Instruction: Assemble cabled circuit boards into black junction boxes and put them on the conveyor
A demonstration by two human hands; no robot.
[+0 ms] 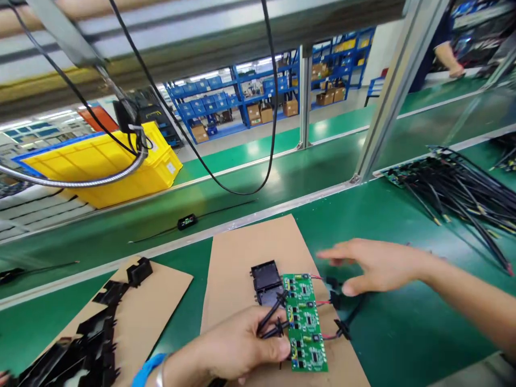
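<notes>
Nearest the camera, a blue band [148, 371] and a silver bracelet [160, 375] are worn at the left wrist, with the forearm cut off by the near edge. From there the left hand [239, 339] is stretched towards the right, its back turned up and its thumb laid along the near side. Its grip is clamped on black leads [269, 318] at the left side of three joined green circuit boards [309, 321]; whether the thumb also presses the lowest board can hardly be made out. The curled fingers are partly hidden by the hand and the leads.

The boards are seen above a cardboard sheet [250, 242] on the green bench [407, 336], just beside black plastic cases [266, 275], the nearer one partly covered by the left hand. The right hand [374, 263] is reached in from the right, palm down, slightly blurred, with thumb and fingers spread apart and nothing seen between them. Its thumb is held near the dark plugs [342, 329] on the boards' right; contact cannot be told. On the left, black housings [97, 328] are heaped, cut off by the near edge.
</notes>
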